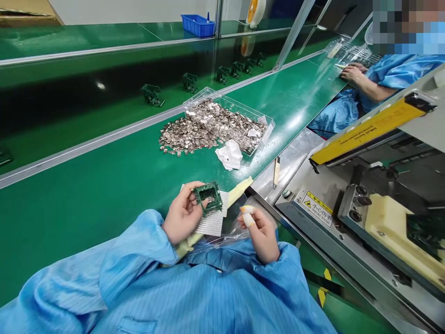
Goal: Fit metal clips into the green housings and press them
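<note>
My left hand (182, 213) grips a small dark green plastic frame (208, 196) by its left side, holding it just above a ribbed white strip (212, 221) on the green bench. My right hand (260, 234) is beside it, a white finger cot on the thumb, fingers curled in a pinch on something too small to make out. Clear film (225, 236) lies under both hands. Further out, a heap of small shiny metal pieces (194, 132) spills from a clear plastic tray (267, 127).
A crumpled white cloth (229, 154) lies by the tray. More green frames (152, 94) ride the dark conveyor behind. A press machine with a yellow bar (368, 130) stands on the right. Another person in a blue coat (385, 76) works at the far right. A blue bin (197, 24) sits at the back.
</note>
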### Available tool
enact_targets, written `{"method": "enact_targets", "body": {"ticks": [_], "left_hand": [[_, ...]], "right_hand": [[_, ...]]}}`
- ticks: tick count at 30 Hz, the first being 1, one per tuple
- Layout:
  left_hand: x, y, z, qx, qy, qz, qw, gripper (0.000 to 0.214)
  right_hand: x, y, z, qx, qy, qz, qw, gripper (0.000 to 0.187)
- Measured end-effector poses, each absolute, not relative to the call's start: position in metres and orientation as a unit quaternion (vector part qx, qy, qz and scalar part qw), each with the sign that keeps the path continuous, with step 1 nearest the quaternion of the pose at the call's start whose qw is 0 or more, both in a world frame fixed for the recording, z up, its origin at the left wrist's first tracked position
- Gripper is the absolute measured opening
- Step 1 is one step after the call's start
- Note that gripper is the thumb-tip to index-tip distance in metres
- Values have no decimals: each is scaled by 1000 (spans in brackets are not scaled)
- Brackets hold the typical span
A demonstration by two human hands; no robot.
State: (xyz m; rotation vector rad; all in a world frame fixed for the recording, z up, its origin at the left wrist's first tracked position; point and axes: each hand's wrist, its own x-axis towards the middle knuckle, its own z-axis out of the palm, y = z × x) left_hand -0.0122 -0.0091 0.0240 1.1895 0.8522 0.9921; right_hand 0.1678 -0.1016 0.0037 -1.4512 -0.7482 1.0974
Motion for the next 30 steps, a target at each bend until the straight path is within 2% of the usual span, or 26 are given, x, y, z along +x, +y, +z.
{"method": "enact_targets", "body": {"ticks": [3,6,12,19,25,30], "left_hand": [[-6,-2,15,523,362,426,643,41],[-2,-1,9,553,352,428,623,39],[-6,-9,10,576,366,406,608,38],[-4,-4,16,566,337,387,645,37],[-4,-4,23,572,300,339,684,29],[-4,-2,22,556,301,339,697,30]], "right_hand": [[167,-105,-20,-596,-326,535,503,40],[152,-95,-32,-570,-329,553,511,41],[134,-84,-37,-547,-310,542,558,34],[131,-89,-39,-539,-305,546,564,25],[124,-104,-48,-544,-309,530,572,28],[125,-104,-55,-538,-422,451,573,33]]}}
